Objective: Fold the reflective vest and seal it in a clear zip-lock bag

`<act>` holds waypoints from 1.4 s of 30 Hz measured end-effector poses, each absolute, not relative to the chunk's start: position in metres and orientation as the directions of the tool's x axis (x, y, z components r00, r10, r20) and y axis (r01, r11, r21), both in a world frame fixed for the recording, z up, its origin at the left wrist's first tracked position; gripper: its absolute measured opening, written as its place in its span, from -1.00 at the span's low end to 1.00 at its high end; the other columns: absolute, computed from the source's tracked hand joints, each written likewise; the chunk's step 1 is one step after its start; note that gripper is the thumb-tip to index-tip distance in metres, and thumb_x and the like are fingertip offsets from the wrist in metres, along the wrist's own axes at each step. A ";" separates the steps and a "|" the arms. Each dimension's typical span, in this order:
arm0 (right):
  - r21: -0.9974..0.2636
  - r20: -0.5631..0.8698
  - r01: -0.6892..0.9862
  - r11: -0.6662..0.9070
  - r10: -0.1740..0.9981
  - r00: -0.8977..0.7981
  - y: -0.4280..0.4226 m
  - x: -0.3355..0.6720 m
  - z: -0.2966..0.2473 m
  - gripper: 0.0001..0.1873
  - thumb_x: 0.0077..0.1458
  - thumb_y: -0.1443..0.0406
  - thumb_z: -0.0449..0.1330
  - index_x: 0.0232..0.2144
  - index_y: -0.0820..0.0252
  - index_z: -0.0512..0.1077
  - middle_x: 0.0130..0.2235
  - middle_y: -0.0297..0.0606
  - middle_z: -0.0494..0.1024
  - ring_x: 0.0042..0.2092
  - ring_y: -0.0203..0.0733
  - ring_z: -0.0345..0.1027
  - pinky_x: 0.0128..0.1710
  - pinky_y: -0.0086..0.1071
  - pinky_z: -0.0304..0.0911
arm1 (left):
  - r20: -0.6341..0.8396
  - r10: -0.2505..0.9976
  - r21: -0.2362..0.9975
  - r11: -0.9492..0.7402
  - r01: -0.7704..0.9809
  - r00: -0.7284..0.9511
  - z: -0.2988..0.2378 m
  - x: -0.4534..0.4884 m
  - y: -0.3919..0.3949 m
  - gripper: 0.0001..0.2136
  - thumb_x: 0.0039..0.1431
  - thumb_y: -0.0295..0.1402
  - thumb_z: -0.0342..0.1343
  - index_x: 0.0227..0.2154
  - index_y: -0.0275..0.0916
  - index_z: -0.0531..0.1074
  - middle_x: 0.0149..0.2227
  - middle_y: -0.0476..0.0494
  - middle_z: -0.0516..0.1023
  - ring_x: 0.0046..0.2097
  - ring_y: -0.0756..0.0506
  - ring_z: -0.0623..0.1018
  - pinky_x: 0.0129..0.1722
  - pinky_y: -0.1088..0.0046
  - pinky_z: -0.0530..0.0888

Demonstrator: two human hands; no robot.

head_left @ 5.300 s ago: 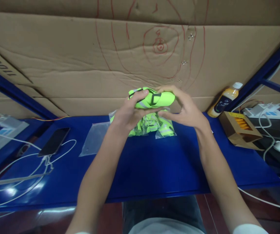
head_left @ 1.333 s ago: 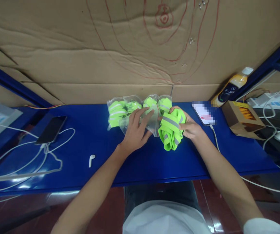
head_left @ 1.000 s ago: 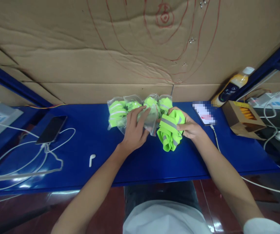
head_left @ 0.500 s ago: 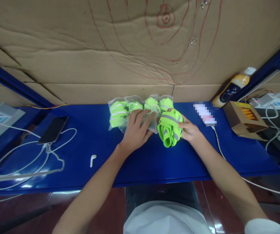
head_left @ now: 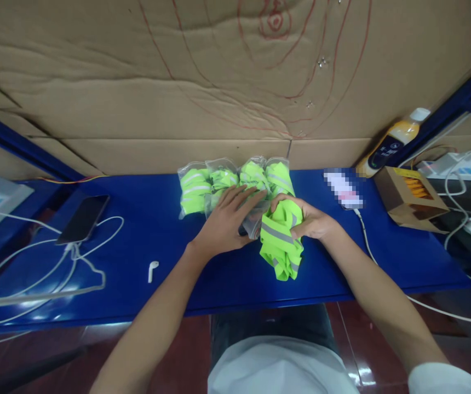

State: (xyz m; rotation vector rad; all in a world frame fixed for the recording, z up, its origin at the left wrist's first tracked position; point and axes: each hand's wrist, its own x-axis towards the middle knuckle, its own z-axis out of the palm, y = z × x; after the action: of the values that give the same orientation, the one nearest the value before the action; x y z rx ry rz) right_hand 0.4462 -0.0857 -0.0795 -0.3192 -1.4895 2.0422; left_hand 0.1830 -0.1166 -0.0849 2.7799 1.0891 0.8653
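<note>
My right hand (head_left: 307,220) grips a bunched neon-yellow vest with grey reflective stripes (head_left: 280,243), which hangs down onto the blue shelf (head_left: 227,273). My left hand (head_left: 221,221) rests with fingers spread on a clear plastic bag (head_left: 256,221) just left of the vest. Behind both hands, several clear bags with folded neon vests (head_left: 194,189) stand in a row against the cardboard wall (head_left: 137,109).
A black phone (head_left: 82,218) with white cables (head_left: 34,268) lies at the left, and a white earbud (head_left: 152,270) sits near the front edge. Another phone (head_left: 342,189), a brown open box (head_left: 408,200) and an orange drink bottle (head_left: 394,143) are at the right.
My right hand has drawn the bunched vest toward me and lower on the shelf. My left hand has stayed on the clear bag, shifting slightly.
</note>
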 end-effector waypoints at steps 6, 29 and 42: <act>-0.991 0.092 -0.128 -0.029 0.545 -0.833 -0.086 0.442 -0.080 -0.31 -0.20 0.32 0.64 0.01 0.14 0.53 -0.08 -0.29 0.60 -0.12 -0.23 0.49 -0.14 -0.43 0.43 | 0.451 0.671 0.308 -0.736 0.602 0.589 -0.086 0.178 -0.119 -0.25 0.14 -0.35 0.18 0.43 -0.18 0.19 0.12 -0.37 0.54 0.15 -0.43 0.50 0.16 -0.13 0.43; -0.978 0.208 -0.175 0.114 0.564 -0.799 -0.080 0.447 -0.076 -0.33 -0.24 0.32 0.64 -0.02 0.14 0.56 -0.09 -0.31 0.59 -0.14 -0.23 0.45 -0.13 -0.43 0.37 | 0.288 0.851 0.952 -0.303 -0.038 0.439 -0.072 0.179 -0.118 -0.67 0.35 -0.07 0.23 -0.37 -0.24 0.52 -0.24 -0.19 0.59 -0.12 -0.20 0.58 -0.02 0.22 0.50; -0.946 0.224 -0.323 0.008 0.738 -0.637 -0.081 0.453 -0.073 -0.36 -0.21 0.28 0.62 -0.06 0.10 0.48 -0.20 -0.35 0.53 -0.28 -0.28 0.39 -0.31 -0.44 0.33 | 0.076 0.923 0.946 0.053 -0.319 0.378 -0.081 0.168 -0.109 -0.42 0.40 0.18 -0.02 0.16 -0.16 0.50 0.10 -0.35 0.63 0.14 -0.39 0.63 0.01 0.00 0.63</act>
State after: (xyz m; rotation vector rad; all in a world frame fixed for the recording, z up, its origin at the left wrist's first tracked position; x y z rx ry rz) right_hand 0.4534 -0.0809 -0.0733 -0.4443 -1.5112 1.7348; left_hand 0.1678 -0.1088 -0.0808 1.1368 0.6792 1.0631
